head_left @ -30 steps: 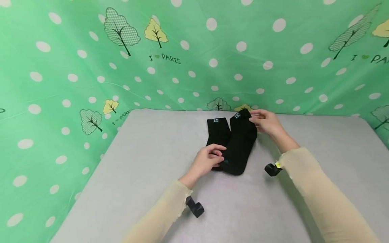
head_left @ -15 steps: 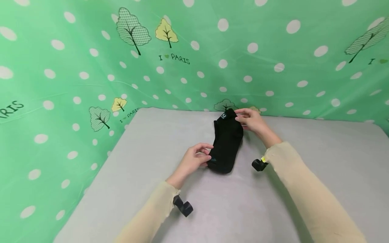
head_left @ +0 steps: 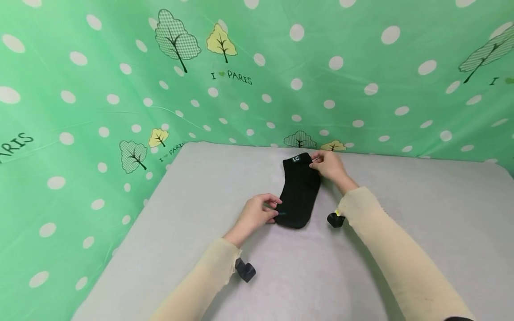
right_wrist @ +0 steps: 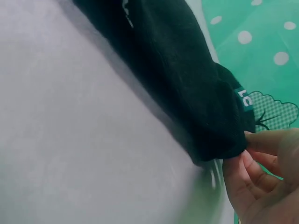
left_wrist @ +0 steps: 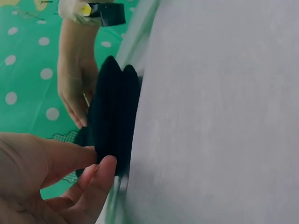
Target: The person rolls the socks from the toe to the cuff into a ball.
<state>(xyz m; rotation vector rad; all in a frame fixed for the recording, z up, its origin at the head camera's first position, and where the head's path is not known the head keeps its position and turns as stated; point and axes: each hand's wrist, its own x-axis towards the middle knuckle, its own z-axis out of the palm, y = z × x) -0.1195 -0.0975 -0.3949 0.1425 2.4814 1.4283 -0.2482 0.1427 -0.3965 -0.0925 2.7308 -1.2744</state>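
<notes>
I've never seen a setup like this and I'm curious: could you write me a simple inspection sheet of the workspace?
Surface: pale grey tabletop, looks flat.
Job's things: black socks, apparently a pair, one on the other; pale lettering on the cuff.
Clutter: nothing seen.
Hands: left hand pinches the toe end's edge; right hand pinches the cuff's edge.
Cables: nothing seen; a black device shows at the left wrist and another at the right.
Surroundings: green dotted cloth with printed trees.

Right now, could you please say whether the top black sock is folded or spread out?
Spread out: in the head view, the top black sock shows full length, cuff to toe.
</notes>
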